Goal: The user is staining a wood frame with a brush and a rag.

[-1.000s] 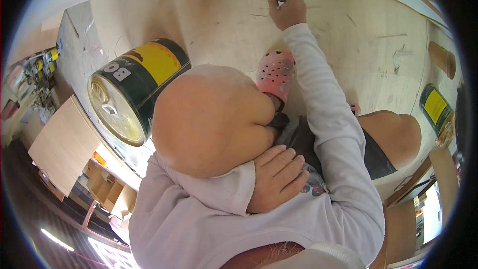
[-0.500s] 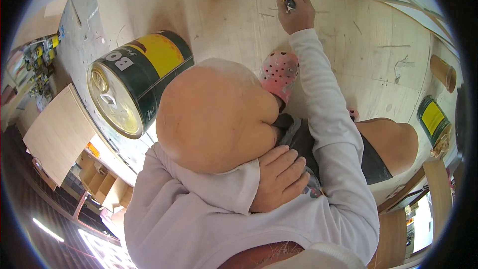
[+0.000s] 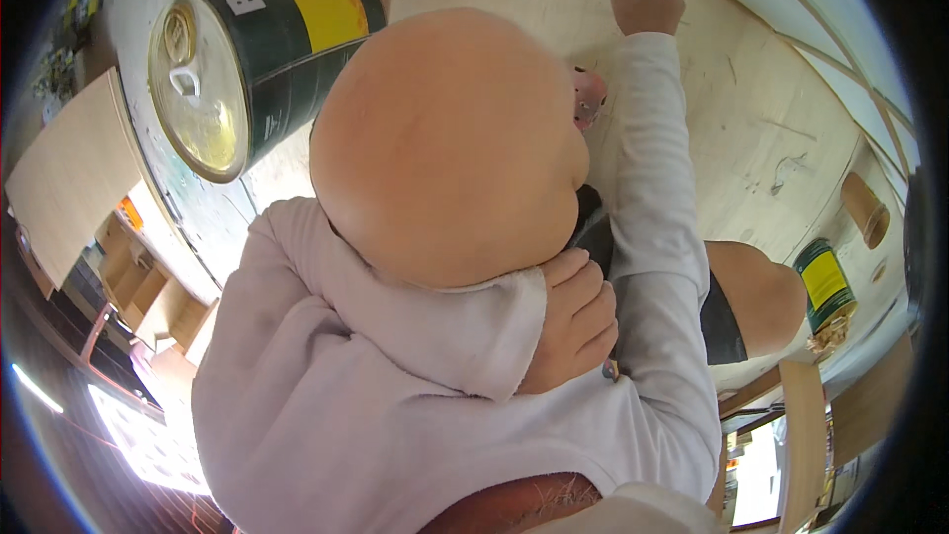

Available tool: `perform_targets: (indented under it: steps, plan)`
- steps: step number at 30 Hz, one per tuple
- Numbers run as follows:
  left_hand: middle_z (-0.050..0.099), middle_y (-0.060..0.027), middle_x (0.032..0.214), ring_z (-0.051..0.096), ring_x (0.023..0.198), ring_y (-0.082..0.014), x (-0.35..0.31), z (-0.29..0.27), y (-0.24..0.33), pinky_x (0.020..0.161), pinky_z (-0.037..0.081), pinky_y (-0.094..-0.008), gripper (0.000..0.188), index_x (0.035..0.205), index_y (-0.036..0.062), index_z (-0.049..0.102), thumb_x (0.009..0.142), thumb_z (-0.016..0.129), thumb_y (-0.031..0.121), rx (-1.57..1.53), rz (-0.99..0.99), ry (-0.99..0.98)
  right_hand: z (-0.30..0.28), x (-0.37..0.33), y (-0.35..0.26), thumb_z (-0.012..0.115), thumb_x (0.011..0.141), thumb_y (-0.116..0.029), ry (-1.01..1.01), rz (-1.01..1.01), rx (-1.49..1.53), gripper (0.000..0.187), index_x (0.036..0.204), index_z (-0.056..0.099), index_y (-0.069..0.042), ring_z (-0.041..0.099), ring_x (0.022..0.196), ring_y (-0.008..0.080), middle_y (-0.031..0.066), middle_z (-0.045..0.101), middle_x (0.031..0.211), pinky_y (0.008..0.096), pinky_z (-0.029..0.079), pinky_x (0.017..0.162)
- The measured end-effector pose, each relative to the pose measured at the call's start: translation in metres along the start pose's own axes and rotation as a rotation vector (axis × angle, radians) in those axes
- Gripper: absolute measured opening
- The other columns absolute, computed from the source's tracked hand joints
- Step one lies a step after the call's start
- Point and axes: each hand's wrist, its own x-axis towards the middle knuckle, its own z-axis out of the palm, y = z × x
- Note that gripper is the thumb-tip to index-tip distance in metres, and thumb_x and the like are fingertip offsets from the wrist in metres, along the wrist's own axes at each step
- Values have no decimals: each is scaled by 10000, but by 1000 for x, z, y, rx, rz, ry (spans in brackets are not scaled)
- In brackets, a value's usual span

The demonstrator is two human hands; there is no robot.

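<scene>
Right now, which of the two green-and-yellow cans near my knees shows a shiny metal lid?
The left can, beside your left knee: its round metal lid faces the camera. The right can, past your right knee, shows tan stuff there instead.

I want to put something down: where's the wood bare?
The wood is bare between the big can and right hand, and between the right sleeve and brown tube. It's crowded around the pink shoe, between left knee and sleeve.
</scene>
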Motion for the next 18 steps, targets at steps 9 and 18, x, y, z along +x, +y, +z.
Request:
perform_targets:
  steps: [9,18]
  plan:
    - [592,-173,972,574,895,-312,2,1,1,813,469,-434,272,913,30,595,693,583,189,-47,8,-3,-11,0,7,752,717,-235,-34,165,-199,294,928,661,-50,635,737,145,65,672,824,273,511,691]
    - [591,-175,971,568,904,-310,3,-3,-2,828,465,-443,295,909,32,591,680,599,218,-85,7,-74,-16,1,5,752,730,-207,66,269,11,200,858,679,-71,623,736,123,41,672,809,244,497,708]
